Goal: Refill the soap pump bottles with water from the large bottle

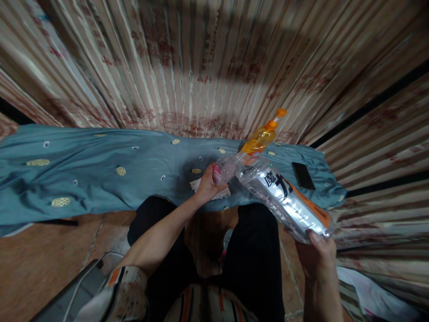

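Observation:
My left hand (208, 185) is closed around a small clear plastic bottle (228, 167) with a pink part at its base, tilted with its narrow end to the right. In my right hand (318, 250) is the lower end of a big clear plastic bottle (284, 197) with a silver and orange label, held slanting up to the left. The upper end of the big bottle meets or overlaps the small one; whether they touch I cannot tell. Just behind them stands an orange pump bottle (259, 142) of yellow liquid. Beneath my left hand lies a white tissue or cloth (221, 193).
A teal cloth with pineapple prints (100, 170) covers the long narrow table. At its right end lies a dark phone (303, 175). Pleated patterned curtains (187, 67) hang behind and to the right. A grey object with a cable (75, 290) sits at lower left.

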Tool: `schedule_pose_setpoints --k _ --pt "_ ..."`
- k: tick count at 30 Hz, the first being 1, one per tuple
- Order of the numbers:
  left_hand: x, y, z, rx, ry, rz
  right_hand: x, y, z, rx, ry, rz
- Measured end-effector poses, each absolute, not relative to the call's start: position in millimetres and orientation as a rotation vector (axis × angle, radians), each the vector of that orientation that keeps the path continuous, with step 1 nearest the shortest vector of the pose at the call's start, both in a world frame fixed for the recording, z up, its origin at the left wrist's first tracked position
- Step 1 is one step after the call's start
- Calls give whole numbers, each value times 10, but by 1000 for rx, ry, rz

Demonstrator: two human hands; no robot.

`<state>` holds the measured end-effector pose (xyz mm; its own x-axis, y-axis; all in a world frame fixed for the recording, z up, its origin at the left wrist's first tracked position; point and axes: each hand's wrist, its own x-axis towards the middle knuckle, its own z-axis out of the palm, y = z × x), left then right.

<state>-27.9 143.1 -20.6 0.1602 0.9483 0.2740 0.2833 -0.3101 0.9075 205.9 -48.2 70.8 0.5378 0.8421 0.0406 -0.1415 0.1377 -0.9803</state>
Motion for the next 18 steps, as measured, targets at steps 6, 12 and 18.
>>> schedule_pose_setpoints --k 6,12,18 --pt "-274 1434 -201 1716 1178 1178 2033 -496 707 -1230 -700 755" --pt "-276 1424 -171 1707 1161 1170 1976 -497 742 -1224 -704 750" --pt "-286 1429 -199 1709 1168 1150 1892 -490 782 -1258 -651 649"
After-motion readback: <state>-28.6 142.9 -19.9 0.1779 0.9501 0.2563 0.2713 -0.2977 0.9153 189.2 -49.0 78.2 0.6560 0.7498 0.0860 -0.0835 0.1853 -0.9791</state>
